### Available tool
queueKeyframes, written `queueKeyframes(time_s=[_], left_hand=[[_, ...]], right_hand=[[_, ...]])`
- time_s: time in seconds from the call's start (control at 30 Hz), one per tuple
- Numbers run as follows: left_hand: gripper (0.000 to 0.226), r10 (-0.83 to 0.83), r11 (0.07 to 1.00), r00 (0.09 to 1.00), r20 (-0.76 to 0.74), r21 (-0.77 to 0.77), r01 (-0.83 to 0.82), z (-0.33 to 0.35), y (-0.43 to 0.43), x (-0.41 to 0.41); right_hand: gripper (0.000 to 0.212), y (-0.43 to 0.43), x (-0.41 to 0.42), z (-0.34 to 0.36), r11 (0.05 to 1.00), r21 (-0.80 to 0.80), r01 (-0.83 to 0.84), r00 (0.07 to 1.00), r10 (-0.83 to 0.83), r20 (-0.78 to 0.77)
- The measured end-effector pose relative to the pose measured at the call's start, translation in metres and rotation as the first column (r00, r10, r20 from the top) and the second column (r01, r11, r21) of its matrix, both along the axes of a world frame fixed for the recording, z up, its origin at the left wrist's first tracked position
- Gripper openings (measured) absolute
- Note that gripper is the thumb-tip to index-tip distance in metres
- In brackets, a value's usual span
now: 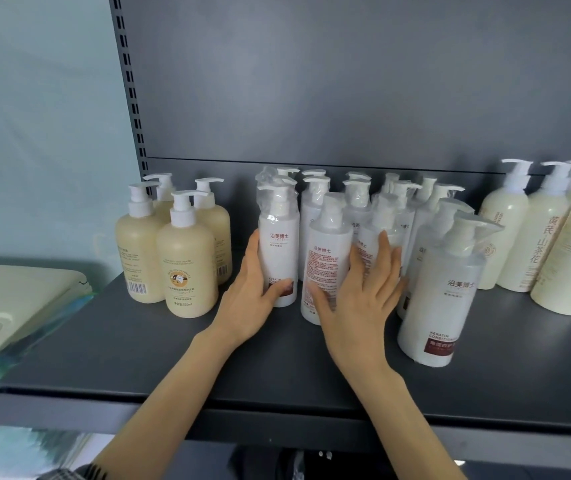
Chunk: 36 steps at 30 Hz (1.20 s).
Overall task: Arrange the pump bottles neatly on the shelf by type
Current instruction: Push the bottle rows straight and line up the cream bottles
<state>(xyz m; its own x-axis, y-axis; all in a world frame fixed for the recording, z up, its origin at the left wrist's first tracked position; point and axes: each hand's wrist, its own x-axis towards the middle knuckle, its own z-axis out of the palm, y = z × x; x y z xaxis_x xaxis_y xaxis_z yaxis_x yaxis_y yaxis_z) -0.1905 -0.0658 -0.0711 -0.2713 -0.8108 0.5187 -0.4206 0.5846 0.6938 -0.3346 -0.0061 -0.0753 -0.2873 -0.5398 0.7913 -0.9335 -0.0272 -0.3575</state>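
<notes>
The left hand (249,296) wraps around a white bottle (279,237) and the flat, open right hand (363,299) presses the next white bottle (325,251), so the white ones stand together.

This looks like a shop: a grey metal display shelf (138,341), with a slotted upright (131,98) at its back left corner, carries many identical shrink-wrapped, barcoded pump bottles (279,220).
</notes>
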Motion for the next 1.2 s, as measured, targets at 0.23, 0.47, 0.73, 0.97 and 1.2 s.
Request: queueKeyframes(time_s=[0.23, 0.47, 0.73, 0.97, 1.2], left_hand=[[0.088, 0.000, 1.000, 1.000, -0.017, 0.016, 0.000, 0.000, 0.000, 0.000], [0.088, -0.005, 1.000, 1.000, -0.020, 0.020, 0.006, 0.000, -0.001, 0.001], [0.087, -0.005, 1.000, 1.000, -0.019, 0.011, 0.005, -0.001, 0.000, 0.001], [0.085, -0.035, 0.998, 0.998, -0.050, 0.053, 0.038, 0.000, -0.001, 0.000], [0.086, -0.058, 0.996, 0.996, -0.071, 0.063, 0.062, -0.001, -0.001, -0.001]], right_hand=[[0.062, 0.017, -0.005, 0.031, 0.939, -0.093, -0.332, 0.942, 0.336, 0.030], [0.068, 0.006, -0.015, 0.047, 0.806, 0.045, -0.591, 0.779, 0.555, 0.290], [0.070, -0.004, -0.008, 0.035, 0.810, -0.065, -0.582, 0.740, 0.561, 0.371], [0.070, -0.007, -0.012, 0.023, 0.826, -0.033, -0.562, 0.785, 0.545, 0.294], [0.082, -0.010, -0.014, 0.014, 0.755, -0.051, -0.654, 0.654, 0.598, 0.463]])
